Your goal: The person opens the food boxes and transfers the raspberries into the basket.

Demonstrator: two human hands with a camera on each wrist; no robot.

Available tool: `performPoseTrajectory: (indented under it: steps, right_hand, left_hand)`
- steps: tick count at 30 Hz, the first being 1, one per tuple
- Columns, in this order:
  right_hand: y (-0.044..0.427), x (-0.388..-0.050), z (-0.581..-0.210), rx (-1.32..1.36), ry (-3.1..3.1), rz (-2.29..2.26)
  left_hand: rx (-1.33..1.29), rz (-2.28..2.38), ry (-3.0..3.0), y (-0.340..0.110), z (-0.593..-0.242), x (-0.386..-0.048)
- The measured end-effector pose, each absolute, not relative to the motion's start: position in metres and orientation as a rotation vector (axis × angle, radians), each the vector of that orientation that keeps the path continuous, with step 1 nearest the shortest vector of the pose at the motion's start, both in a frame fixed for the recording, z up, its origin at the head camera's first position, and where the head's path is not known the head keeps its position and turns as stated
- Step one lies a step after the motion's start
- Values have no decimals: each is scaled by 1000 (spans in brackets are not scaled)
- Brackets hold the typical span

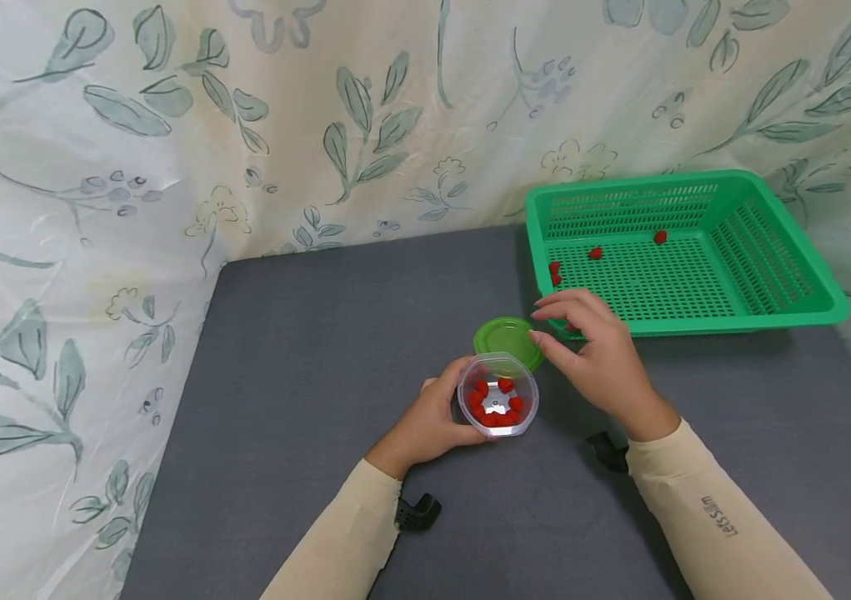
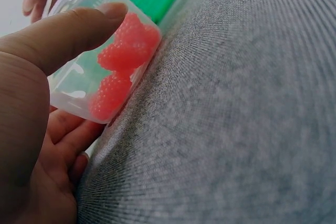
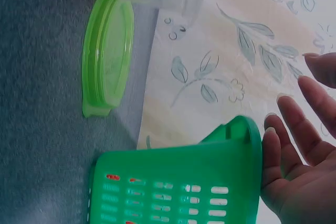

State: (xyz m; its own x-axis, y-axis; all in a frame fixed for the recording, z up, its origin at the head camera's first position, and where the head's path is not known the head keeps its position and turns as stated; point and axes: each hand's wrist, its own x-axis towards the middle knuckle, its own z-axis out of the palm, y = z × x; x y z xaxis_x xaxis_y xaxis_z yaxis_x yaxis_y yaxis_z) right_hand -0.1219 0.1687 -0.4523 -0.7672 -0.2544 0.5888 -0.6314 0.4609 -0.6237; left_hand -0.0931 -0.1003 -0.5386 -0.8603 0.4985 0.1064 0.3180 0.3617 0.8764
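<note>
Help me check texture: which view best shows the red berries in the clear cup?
The left wrist view: the red berries appear large, their bumps plain through the clear cup. The head view shows them small, from above; the right wrist view, only blurred red along its top edge.

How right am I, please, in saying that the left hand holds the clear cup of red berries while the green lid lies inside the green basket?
One part is wrong: the green lid lies outside the green basket, on the grey tabletop, as the right wrist view shows. The rest stands.
</note>
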Motion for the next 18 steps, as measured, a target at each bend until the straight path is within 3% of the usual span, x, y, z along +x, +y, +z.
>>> performPoseTrajectory:
  steps: [18]
  right_hand:
    - [144,-113,-468,942,-2386,1180]
  left_hand:
    - [779,1495,2460,-101,-541,-94]
